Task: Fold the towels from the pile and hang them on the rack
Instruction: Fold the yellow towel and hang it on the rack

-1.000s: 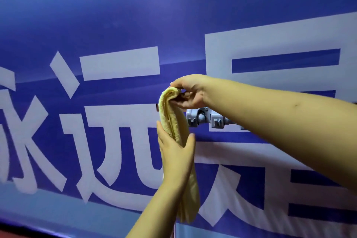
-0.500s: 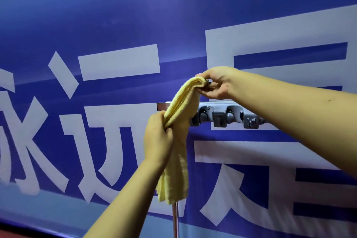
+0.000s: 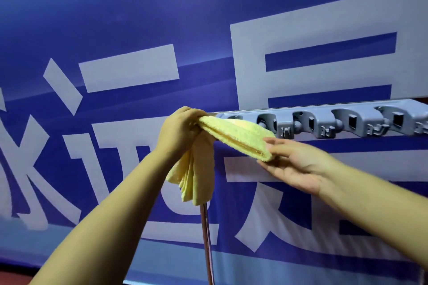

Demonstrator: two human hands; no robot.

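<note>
A fluffy, matt yellow terry cloth is seen in the towel (image 3: 240,139). The rack (image 3: 347,122) is moulded in smooth grey plastic, the pole (image 3: 206,245) in glossy metal.

- Left end of the grey rack (image 3: 324,124) covered by the yellow towel (image 3: 234,136); right end cut off by the frame edge.
- Top of the metal pole (image 3: 206,243) hidden behind the towel's hanging part.
- Fingers of the left hand (image 3: 179,131) buried in the cloth.
</note>
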